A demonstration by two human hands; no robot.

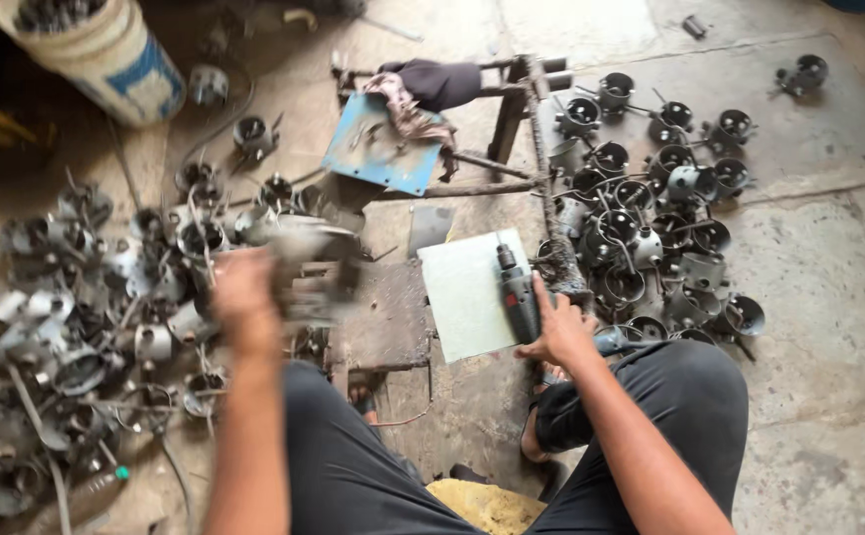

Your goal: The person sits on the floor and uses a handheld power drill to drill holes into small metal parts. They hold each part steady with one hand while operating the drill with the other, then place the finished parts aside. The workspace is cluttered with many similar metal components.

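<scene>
our left hand (242, 292) clamps a blurred metal part (312, 267) above the rusty plate (388, 322). our right hand (559, 332) grips a grey drill (518, 295) lying at the pale sheet's (462, 287) right edge, beside piled metal housings (650, 238).

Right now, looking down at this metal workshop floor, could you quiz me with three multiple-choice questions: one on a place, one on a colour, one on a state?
1. Where does the power drill lie?
A. In the bucket
B. On the pale board, under the right hand
C. On the blue plate

2. What colour is the tilted plate on the metal frame?
A. Blue
B. Red
C. Green

3. How does the left hand look?
A. Resting flat
B. Out of view
C. Motion-blurred, gripping a metal part

Answers: B, the hand rests on it there; A, plainly blue; C, hand and part are smeared.
</scene>
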